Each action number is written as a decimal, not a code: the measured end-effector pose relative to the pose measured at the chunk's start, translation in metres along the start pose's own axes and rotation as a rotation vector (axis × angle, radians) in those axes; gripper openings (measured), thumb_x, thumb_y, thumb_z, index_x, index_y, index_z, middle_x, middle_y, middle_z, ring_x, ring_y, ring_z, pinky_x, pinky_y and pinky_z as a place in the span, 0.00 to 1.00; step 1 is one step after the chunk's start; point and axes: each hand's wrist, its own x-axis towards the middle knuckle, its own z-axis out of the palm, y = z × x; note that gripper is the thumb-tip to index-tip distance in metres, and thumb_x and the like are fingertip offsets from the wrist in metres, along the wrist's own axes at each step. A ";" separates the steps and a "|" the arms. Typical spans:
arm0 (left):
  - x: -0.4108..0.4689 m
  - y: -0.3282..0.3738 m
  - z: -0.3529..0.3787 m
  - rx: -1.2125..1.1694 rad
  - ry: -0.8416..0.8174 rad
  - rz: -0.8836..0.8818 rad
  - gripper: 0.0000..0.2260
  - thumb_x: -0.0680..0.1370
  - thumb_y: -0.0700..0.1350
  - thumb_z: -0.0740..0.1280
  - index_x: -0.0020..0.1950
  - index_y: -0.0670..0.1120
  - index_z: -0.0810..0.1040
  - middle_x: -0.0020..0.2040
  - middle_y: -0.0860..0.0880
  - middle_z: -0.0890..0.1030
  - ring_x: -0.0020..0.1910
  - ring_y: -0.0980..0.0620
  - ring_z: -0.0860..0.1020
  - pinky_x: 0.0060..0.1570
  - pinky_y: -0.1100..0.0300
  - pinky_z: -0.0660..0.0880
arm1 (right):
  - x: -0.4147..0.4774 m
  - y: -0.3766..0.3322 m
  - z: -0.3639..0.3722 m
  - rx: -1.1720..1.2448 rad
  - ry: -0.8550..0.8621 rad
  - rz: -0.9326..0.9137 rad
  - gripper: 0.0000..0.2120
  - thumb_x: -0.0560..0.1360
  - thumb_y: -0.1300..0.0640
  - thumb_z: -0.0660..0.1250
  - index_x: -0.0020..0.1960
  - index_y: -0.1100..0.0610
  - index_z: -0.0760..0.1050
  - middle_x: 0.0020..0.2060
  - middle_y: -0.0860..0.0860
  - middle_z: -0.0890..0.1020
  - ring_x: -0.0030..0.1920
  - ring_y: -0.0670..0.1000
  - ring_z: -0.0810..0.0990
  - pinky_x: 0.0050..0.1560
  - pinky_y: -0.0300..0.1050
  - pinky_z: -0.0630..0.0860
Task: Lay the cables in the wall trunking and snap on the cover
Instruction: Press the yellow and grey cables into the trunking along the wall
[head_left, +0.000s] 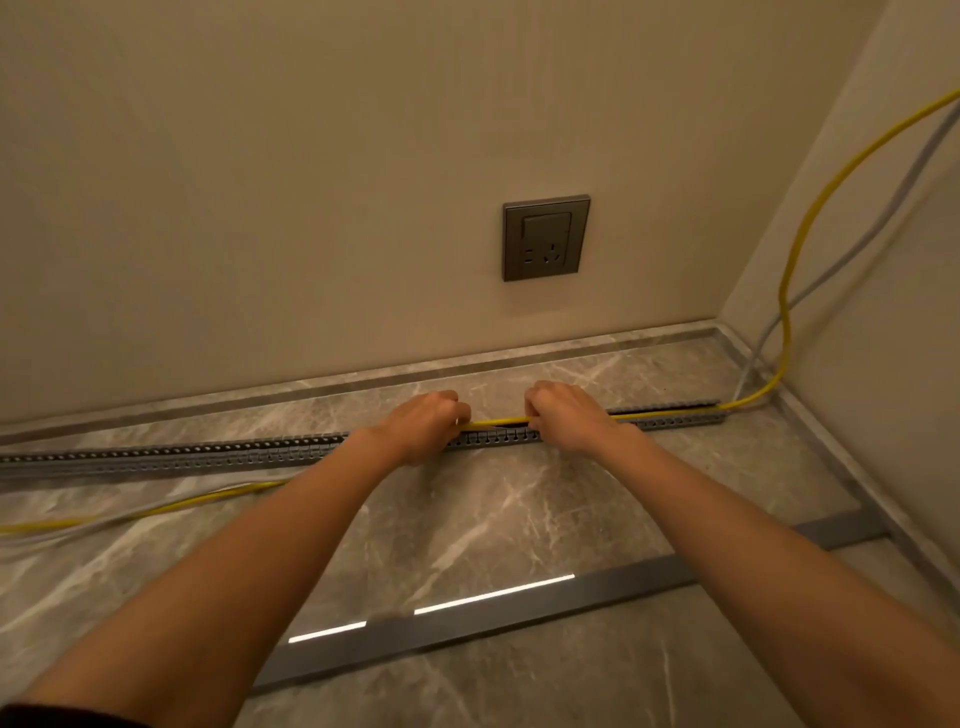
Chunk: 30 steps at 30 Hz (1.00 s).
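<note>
Both hands, left (423, 422) and right (563, 413), pinched the thin yellow cable (496, 422) over the slotted grey trunking (208, 454) near the counter's (467, 519) back edge

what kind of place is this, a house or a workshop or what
Likely a finished room in a home or flat, at a corner: papered beige walls with a grey wall socket, and a polished marble-look floor with a matching skirting.

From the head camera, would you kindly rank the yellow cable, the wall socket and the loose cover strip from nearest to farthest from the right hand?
From the right hand:
1. Yellow cable, gripped in its fingers over the trunking.
2. Wall socket, above on the wall.
3. Cover strip, lying on the floor toward the person.
</note>
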 end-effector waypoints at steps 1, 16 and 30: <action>0.000 -0.002 -0.001 -0.015 0.005 0.001 0.11 0.81 0.39 0.58 0.60 0.39 0.77 0.58 0.38 0.77 0.56 0.40 0.76 0.53 0.50 0.72 | 0.000 -0.001 0.000 -0.006 0.006 0.001 0.08 0.76 0.66 0.60 0.54 0.63 0.74 0.57 0.61 0.77 0.56 0.62 0.75 0.54 0.52 0.73; 0.012 0.010 -0.008 0.054 0.032 -0.141 0.08 0.77 0.32 0.62 0.53 0.36 0.79 0.55 0.36 0.79 0.53 0.39 0.78 0.50 0.50 0.76 | 0.003 -0.003 -0.004 -0.052 0.005 0.016 0.06 0.77 0.64 0.63 0.52 0.64 0.76 0.55 0.62 0.79 0.54 0.62 0.77 0.51 0.52 0.74; 0.013 0.025 -0.011 0.270 -0.031 0.006 0.11 0.80 0.37 0.59 0.58 0.36 0.76 0.59 0.38 0.78 0.56 0.39 0.78 0.52 0.50 0.75 | -0.005 -0.009 -0.002 -0.085 -0.017 0.017 0.10 0.75 0.65 0.63 0.55 0.61 0.78 0.55 0.60 0.80 0.55 0.61 0.78 0.52 0.50 0.75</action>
